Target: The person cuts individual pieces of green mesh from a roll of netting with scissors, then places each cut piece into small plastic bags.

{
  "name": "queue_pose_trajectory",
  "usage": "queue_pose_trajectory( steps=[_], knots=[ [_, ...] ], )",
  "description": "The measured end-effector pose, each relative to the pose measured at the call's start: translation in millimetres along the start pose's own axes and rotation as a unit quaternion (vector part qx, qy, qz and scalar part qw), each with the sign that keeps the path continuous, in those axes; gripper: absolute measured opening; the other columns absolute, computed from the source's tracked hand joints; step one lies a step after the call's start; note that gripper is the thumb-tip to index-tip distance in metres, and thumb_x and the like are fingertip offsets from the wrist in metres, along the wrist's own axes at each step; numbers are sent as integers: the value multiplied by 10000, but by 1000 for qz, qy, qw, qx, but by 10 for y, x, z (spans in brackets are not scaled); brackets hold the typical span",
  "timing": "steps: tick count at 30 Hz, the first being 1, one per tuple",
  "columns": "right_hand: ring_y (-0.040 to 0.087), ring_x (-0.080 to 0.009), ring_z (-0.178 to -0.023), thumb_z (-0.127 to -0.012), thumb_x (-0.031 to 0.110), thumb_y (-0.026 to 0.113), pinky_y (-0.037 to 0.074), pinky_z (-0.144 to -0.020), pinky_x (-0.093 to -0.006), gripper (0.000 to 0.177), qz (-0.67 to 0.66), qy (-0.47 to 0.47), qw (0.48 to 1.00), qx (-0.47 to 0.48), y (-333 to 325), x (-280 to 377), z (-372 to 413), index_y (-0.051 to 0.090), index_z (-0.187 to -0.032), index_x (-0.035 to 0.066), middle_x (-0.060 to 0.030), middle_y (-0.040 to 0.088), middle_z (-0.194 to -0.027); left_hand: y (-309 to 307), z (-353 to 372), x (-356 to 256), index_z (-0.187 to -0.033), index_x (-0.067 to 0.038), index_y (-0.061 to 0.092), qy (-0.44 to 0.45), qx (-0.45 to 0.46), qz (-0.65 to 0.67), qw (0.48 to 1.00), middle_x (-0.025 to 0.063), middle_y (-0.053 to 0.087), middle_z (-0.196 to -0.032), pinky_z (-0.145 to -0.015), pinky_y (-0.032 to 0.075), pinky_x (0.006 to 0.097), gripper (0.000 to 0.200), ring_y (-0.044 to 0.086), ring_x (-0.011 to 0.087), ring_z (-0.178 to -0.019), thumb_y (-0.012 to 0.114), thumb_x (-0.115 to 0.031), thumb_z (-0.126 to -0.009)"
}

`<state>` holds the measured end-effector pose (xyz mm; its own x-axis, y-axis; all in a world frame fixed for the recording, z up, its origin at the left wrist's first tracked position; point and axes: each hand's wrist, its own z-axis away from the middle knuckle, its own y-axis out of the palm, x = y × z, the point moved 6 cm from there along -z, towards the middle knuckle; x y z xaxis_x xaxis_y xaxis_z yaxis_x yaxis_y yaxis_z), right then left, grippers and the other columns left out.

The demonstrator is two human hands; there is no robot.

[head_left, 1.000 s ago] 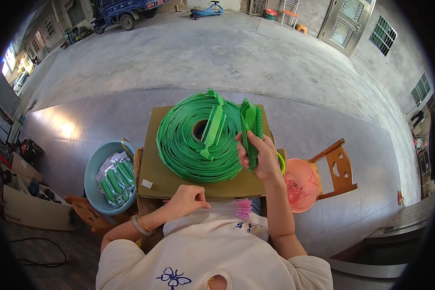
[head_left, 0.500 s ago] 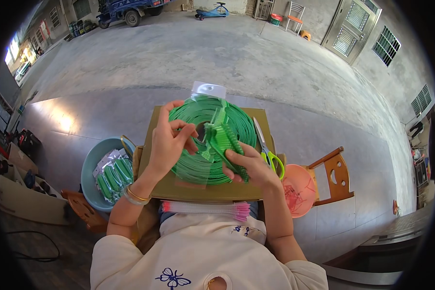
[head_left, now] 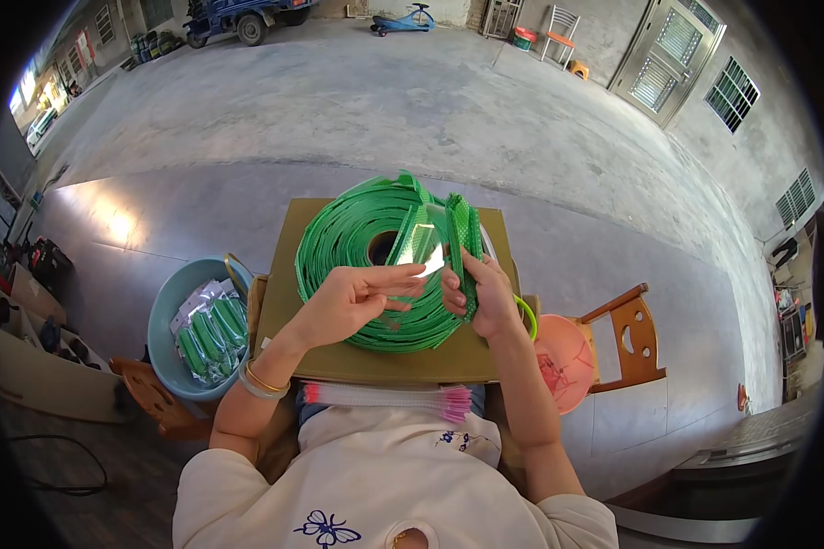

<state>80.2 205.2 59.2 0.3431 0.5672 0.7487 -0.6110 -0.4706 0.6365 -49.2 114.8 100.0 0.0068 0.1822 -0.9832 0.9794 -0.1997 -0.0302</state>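
My right hand (head_left: pixel 487 297) is closed around a folded bundle of green dotted strip (head_left: pixel 463 247), which stands upright in its grip. My left hand (head_left: pixel 362 295) points to the right, index finger stretched out, the fingertips against a shiny clear plastic bag (head_left: pixel 421 245). Glare on the bag hides its edges, and how far the fingers reach into it I cannot make out. Behind both hands lies a large flat coil of green strip (head_left: pixel 334 247) with a dark round hole. Scissors show mainly a lime green handle (head_left: pixel 527 317), partly hidden by my right hand.
A brown board (head_left: pixel 288 361) bears the coil. At left stands a blue basin (head_left: pixel 167 316) of packed green bundles; at right a pink basin (head_left: pixel 577 352) of red bits rests by a wooden chair (head_left: pixel 636 339). Pink-tipped clear sticks (head_left: pixel 384 395) lie across my lap.
The green bundle has swung upright and moved right with my right hand. My left hand has come down, its fingers now pointing right. The clear bag has shifted toward the space between the hands.
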Motion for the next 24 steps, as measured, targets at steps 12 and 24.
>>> queue_pose_trajectory(
  steps=[12, 24],
  knots=[
    [393, -111, -457, -954, 223, 382, 300, -392, -248, 285, -22, 60, 998, -3, -58, -255, -8, 473, -1113, 5, -48, 485, -631, -232, 99, 41, -1167, 45, 527, -35, -147, -55, 987, 156, 583, -1110, -739, 550, 265, 297, 615, 215, -955, 460, 42, -877],
    [428, -110, -417, -926, 262, 439, 332, -382, -233, 272, 169, 113, 977, 63, 430, -297, 325, 548, -892, 14, -42, 510, -584, -352, -45, -123, -1132, 40, 559, 160, -346, -274, 883, 161, 649, -962, -623, 513, 234, 266, 652, 154, -813, 499, 1, -876]
  ],
)
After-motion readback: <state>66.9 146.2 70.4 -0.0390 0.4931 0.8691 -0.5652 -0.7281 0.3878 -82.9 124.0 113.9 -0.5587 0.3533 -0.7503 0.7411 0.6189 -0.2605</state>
